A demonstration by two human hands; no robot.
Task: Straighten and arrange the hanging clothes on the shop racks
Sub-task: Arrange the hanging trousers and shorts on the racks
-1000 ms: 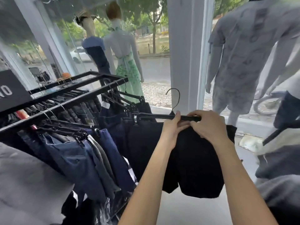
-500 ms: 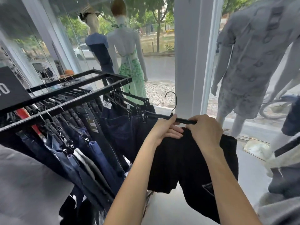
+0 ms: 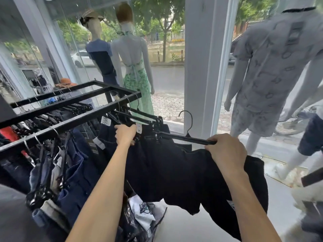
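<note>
Head: left hand (image 3: pixel 125 135) moved off hanger (image 3: pixel 185 139) onto racked jeans (image 3: pixel 107 137).

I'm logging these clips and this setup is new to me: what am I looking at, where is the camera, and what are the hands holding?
No machine here: a person works bare-handed, filmed by one camera worn on the head, looking down over both forearms. The right hand grips the end of a black hanger carrying black shorts; its hook is off the rack. The left hand curls over a dark garment hanging on that rack. Dressed mannequins stand at the window.
</note>
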